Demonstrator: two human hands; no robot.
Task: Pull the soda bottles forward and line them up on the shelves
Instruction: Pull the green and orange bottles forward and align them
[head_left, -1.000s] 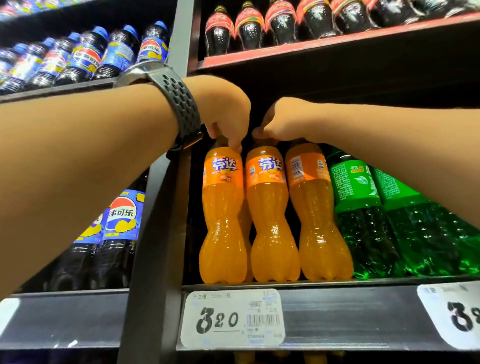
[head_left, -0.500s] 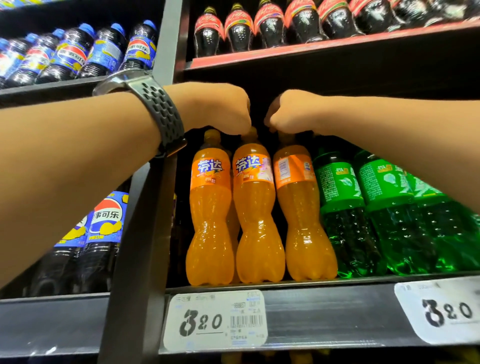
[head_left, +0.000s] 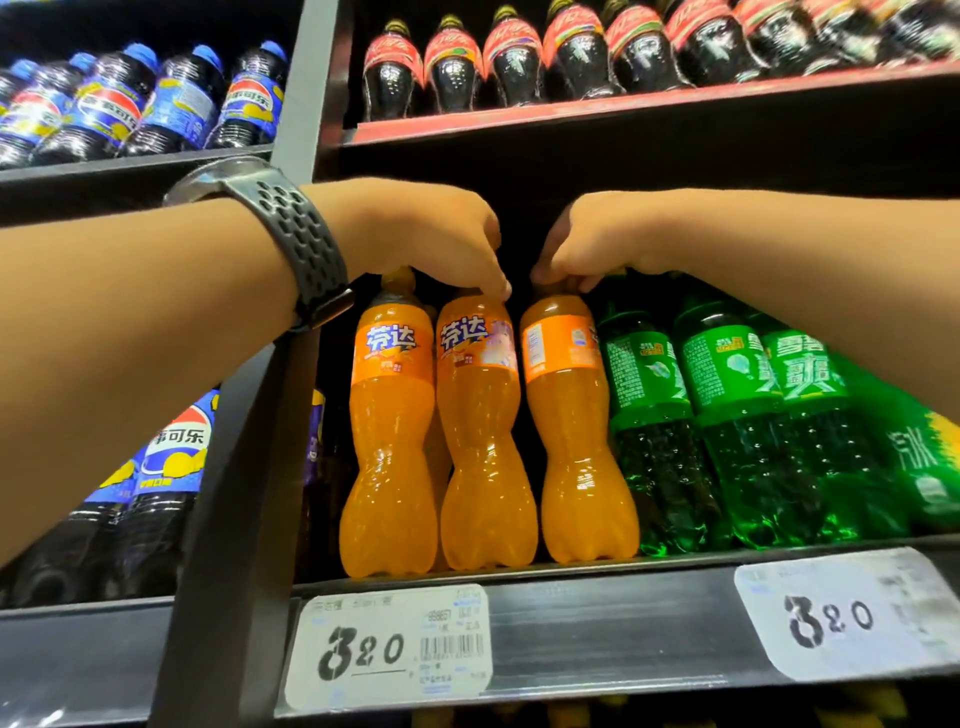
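Both of the person's hands are up at the row of orange soda on the middle shelf (head_left: 597, 621). The left hand (head_left: 415, 234), with a dark perforated watch strap (head_left: 306, 244) on its wrist, reaches across with its fingers curled downward. Its fingertips (head_left: 500, 287) close over the top of the middle orange bottle (head_left: 483, 441) and hide the cap. The left orange bottle (head_left: 389, 441) stands just beside it, its orange cap showing under the heel of that hand; I cannot tell whether the hand touches it.

The right hand (head_left: 597, 244) comes in from the other side, its fingers bunched and pinching the top of the right orange bottle (head_left: 571, 441). That bottle's label is turned so the barcode side faces out, while the other two show their logos.

All three orange bottles stand upright at the front lip of the shelf, nearly shoulder to shoulder. A narrow gap separates the middle and right ones at the neck. Another orange bottle is just visible behind the left pair.

To the right, the green bottles (head_left: 737, 415) stand close together along the same shelf. A white price tag (head_left: 387, 647) reading 3.20 sits on the shelf edge under the orange ones, and a second tag (head_left: 852, 613) is further right. Dark cola bottles with red labels (head_left: 519, 57) fill the shelf above. Blue-labelled cola bottles (head_left: 156, 98) fill the bay to the left, beyond the grey upright post (head_left: 234, 519).
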